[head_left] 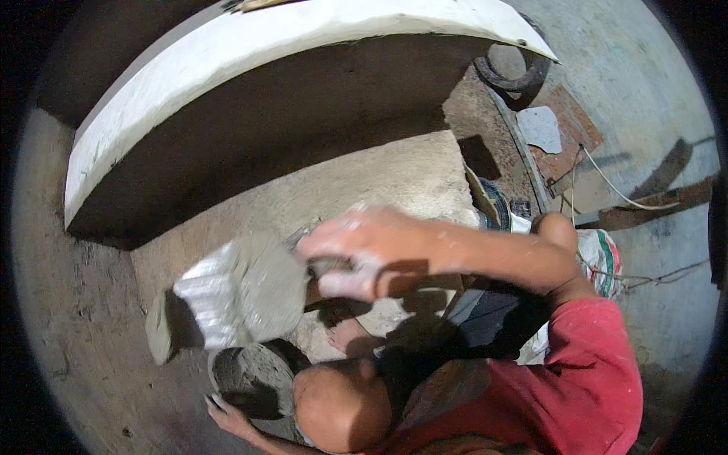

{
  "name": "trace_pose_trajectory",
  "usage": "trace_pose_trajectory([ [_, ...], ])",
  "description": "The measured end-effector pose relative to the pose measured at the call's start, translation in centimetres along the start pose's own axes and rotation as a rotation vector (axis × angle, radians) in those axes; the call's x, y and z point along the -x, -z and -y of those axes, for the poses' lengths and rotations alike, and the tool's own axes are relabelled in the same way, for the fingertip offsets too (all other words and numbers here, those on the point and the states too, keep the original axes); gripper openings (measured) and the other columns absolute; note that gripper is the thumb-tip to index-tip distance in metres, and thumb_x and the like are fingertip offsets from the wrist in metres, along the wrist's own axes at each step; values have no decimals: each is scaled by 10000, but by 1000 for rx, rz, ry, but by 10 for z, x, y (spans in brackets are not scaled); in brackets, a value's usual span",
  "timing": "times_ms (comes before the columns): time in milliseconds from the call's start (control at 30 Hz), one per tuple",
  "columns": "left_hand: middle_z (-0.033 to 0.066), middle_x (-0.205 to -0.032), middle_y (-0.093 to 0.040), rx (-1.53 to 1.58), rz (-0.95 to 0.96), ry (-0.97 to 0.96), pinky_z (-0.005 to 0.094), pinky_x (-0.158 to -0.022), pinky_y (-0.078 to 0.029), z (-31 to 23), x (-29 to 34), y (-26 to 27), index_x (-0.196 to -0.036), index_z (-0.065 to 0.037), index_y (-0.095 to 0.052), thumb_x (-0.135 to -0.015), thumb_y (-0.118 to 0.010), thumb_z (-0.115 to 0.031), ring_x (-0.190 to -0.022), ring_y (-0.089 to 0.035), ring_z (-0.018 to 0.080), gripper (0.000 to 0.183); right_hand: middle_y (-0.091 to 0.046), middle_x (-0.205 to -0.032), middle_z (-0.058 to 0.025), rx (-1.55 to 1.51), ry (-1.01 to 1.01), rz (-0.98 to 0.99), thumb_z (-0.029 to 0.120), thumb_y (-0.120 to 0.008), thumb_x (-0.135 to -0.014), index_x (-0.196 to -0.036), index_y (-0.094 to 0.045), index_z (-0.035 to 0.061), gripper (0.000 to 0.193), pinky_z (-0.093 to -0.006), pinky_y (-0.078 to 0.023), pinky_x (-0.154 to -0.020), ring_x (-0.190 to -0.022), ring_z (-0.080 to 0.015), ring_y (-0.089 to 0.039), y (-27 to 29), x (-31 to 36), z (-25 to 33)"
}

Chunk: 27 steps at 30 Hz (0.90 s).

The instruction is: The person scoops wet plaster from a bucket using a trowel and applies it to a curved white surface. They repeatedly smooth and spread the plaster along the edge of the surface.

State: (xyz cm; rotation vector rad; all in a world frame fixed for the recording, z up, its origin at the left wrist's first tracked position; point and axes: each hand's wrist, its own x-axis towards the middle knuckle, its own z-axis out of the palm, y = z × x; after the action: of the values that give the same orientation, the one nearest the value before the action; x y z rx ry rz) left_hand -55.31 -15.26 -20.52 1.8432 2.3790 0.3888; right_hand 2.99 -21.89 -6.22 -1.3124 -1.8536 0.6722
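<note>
Blurred by motion, my right hand (356,254) grips the handle of a trowel (208,292). Wet grey mortar (269,292) coats much of its broad blade, with bare shiny metal showing toward the left. Just beyond the blade's left edge is a separate lump of mortar (158,330); whether it is in the air or on a surface I cannot tell. Below the blade stands a round bucket (220,371) with mortar inside, close against my bent knee (337,406). My left hand (230,419) is at the bucket's lower left rim, fingers curved along its side.
A curved, white-edged slab (303,23) spans the top over a dark recess. My bare foot (353,337) rests on the floor right of the bucket. Farther right are a black tyre (523,76), a pale broken piece (540,129), a long bar (519,144) and a striped sack (607,262).
</note>
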Motion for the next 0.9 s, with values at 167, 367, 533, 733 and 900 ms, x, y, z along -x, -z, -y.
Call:
trace_pose_trajectory([
  [167, 211, -1510, -635, 462, -26, -633, 437, -1191, -420, -221, 23, -3, -1479, 23, -618, -1113, -556, -192, -1400, -593, 341, 429, -744, -1064, -229, 353, -111, -48, 327, -722, -951, -1200, -702, 34, 386, -549, -566, -907, -1026, -454, -716, 96, 58, -27],
  [367, 192, -1405, -681, 614, 417, -1393, 506, -1175, -463, -422, 84, -56, -1408, -41, -660, -1019, -707, -224, -1318, -628, 393, 433, -725, -1028, -272, 562, -380, -71, 406, -765, -943, -1152, -707, -4, 464, -530, -531, -869, -983, -469, -698, 138, 128, -74],
  [533, 193, -1577, -545, 335, 405, -1617, 548, -1313, -288, -482, 118, -112, -1518, -63, -557, -1079, -613, -326, -1481, -496, 390, 515, -725, -1045, -271, 609, -489, -54, 414, -725, -975, -1126, -711, -14, 454, -540, -524, -864, -1007, -476, -686, 154, 157, -108],
  [733, 190, -1605, -524, 396, 443, -1510, 541, -1338, -238, -490, 122, -127, -1535, -53, -544, -1080, -602, -353, -1540, -429, 384, 549, -756, -1171, -238, 779, -487, 0, 454, -694, -1004, -1220, -732, -7, 511, -546, -548, -943, -1103, -451, -704, 164, 146, -136],
  [900, 191, -1604, -528, 409, 490, -1476, 531, -1338, -243, -492, 122, -123, -1541, -53, -541, -1080, -598, -349, -1541, -428, 377, 551, -768, -1119, -228, 803, -463, 43, 474, -648, -1012, -1228, -749, 36, 498, -580, -559, -901, -1062, -455, -718, 163, 113, -156],
])
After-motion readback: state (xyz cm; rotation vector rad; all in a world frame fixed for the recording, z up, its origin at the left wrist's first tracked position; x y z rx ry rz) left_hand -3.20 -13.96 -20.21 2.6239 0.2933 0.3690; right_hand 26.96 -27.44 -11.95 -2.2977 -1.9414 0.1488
